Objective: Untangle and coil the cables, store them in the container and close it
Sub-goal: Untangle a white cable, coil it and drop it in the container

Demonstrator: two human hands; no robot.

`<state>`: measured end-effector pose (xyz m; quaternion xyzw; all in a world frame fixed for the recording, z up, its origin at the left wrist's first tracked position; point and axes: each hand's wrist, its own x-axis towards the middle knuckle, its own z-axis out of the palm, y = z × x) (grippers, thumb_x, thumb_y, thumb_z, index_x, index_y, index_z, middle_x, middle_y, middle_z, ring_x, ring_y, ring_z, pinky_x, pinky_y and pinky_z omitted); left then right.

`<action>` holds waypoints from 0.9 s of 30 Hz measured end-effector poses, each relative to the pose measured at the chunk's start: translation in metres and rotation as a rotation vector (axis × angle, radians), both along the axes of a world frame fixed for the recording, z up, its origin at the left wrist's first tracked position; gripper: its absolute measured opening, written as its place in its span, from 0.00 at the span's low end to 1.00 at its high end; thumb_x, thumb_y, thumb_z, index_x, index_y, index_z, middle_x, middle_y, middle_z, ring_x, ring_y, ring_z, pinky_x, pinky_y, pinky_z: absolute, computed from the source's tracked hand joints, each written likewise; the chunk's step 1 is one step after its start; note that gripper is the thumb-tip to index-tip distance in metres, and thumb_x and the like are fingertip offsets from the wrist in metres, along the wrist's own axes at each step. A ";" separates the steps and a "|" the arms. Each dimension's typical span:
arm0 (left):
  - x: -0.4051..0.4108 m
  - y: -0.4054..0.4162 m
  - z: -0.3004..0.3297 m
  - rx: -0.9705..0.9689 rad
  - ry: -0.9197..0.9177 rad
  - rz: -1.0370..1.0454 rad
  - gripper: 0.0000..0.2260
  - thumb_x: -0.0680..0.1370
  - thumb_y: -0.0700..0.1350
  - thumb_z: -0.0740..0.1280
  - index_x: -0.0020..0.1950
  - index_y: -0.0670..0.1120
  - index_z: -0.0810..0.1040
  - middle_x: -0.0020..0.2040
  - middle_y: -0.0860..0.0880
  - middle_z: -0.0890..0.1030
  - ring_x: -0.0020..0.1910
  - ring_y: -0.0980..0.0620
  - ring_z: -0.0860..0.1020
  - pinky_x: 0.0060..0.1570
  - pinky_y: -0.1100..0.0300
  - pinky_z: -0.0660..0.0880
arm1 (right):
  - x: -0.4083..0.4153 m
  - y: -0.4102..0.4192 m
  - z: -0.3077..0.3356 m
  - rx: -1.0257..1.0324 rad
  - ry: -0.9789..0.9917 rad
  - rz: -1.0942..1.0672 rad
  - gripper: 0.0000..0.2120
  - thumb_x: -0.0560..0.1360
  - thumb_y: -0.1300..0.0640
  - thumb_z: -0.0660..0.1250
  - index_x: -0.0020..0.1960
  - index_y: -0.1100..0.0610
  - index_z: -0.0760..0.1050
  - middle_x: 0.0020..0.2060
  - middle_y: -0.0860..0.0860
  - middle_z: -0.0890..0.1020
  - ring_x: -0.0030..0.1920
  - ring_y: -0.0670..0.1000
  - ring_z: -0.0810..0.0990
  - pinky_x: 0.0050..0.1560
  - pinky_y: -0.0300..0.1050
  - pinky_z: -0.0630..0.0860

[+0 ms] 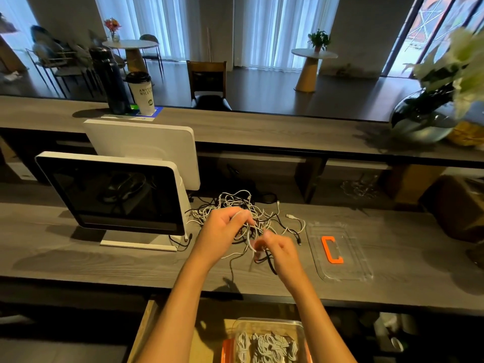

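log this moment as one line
stage: untangling | left hand: grips white cable | right hand: pinches cable | tangle: on desk | container: open, holds coils | lid: on desk

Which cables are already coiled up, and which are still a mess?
The white coiled cables sit in the clear container at the bottom, below the counter. The tangled cables on the counter, where both hands work, are still loose and knotted.

The room is dim, and daylight comes from the curtained windows [275, 30] at the back — they look washed out. The right hand [277, 251] is blurred by motion. The white flowers [463, 61] at the right edge are soft and stretched. The counter [78, 260] holds soft shadows — its lines bend near the edges.
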<state>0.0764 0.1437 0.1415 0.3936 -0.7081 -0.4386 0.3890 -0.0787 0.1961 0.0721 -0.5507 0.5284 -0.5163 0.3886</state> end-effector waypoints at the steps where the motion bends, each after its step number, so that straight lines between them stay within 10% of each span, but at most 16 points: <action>1: 0.003 -0.004 -0.004 -0.031 -0.063 0.041 0.14 0.83 0.44 0.62 0.40 0.47 0.81 0.23 0.56 0.68 0.25 0.60 0.65 0.29 0.66 0.63 | -0.001 0.003 -0.001 -0.004 -0.014 0.024 0.30 0.76 0.34 0.59 0.38 0.60 0.81 0.32 0.52 0.81 0.35 0.49 0.78 0.47 0.47 0.75; 5: 0.013 -0.013 -0.017 -0.004 -0.041 0.304 0.14 0.84 0.46 0.58 0.43 0.48 0.80 0.30 0.49 0.77 0.29 0.56 0.76 0.37 0.51 0.77 | -0.011 0.004 0.002 -0.037 -0.043 -0.016 0.18 0.74 0.42 0.63 0.38 0.53 0.84 0.27 0.48 0.74 0.30 0.46 0.69 0.32 0.37 0.66; 9: 0.009 -0.014 -0.006 0.408 0.773 0.296 0.15 0.86 0.47 0.55 0.55 0.42 0.79 0.48 0.43 0.85 0.52 0.45 0.85 0.54 0.49 0.81 | -0.013 0.003 0.005 -0.003 -0.098 -0.009 0.11 0.72 0.45 0.67 0.40 0.50 0.85 0.29 0.50 0.76 0.31 0.48 0.72 0.32 0.37 0.71; 13: 0.011 -0.015 0.005 0.661 1.283 0.213 0.16 0.84 0.52 0.56 0.55 0.44 0.79 0.35 0.49 0.76 0.34 0.55 0.77 0.45 0.57 0.80 | -0.017 0.004 0.003 0.042 -0.042 0.006 0.06 0.78 0.61 0.69 0.45 0.57 0.84 0.37 0.52 0.84 0.39 0.48 0.81 0.43 0.41 0.78; 15: 0.011 -0.018 0.001 0.591 1.113 0.287 0.16 0.85 0.51 0.56 0.57 0.43 0.79 0.34 0.51 0.73 0.31 0.57 0.71 0.38 0.61 0.73 | -0.019 0.003 0.004 0.039 -0.031 -0.021 0.07 0.79 0.63 0.66 0.46 0.58 0.83 0.40 0.55 0.84 0.42 0.47 0.81 0.46 0.41 0.78; 21: -0.006 -0.008 -0.009 0.113 -0.138 0.325 0.16 0.85 0.51 0.53 0.55 0.49 0.81 0.40 0.50 0.78 0.39 0.54 0.76 0.37 0.61 0.68 | -0.005 0.000 0.030 -0.086 0.049 -0.084 0.08 0.80 0.62 0.65 0.50 0.56 0.83 0.38 0.53 0.82 0.36 0.47 0.78 0.37 0.40 0.76; 27: -0.015 0.009 -0.007 0.547 -0.182 -0.265 0.31 0.82 0.66 0.48 0.44 0.44 0.79 0.31 0.52 0.74 0.29 0.57 0.67 0.31 0.63 0.63 | -0.008 -0.005 0.036 -0.075 0.049 -0.314 0.01 0.73 0.56 0.75 0.45 0.51 0.84 0.36 0.48 0.84 0.37 0.51 0.80 0.38 0.43 0.76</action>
